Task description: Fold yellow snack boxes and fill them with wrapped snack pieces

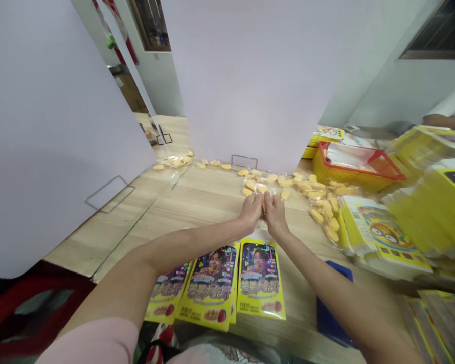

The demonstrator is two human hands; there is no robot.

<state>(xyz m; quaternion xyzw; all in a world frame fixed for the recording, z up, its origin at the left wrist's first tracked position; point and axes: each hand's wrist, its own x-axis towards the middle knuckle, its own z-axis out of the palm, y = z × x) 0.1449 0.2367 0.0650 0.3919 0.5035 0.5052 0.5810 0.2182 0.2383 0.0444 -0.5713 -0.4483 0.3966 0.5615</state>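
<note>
My left hand (251, 210) and my right hand (274, 212) meet at the middle of the wooden table, thumbs side by side. Their fingers are closed around a yellow wrapped candy (264, 200), mostly hidden between them. Just beyond, a loose row of similar yellow candies (284, 181) in clear wrappers runs along the table and piles up to the right. Below my hands, several flat yellow printed pouches (261, 283) lie overlapping near the table's front edge, partly covered by my left forearm.
White panels (246, 76) with wire feet stand behind and left. A red-rimmed yellow basket (364, 174) holds clear plastic. Stacks of yellow printed packs (390, 232) crowd the right, near a blue tray (331, 313). A red stool (72, 298) is lower left; another person's arm (445, 121) shows far right.
</note>
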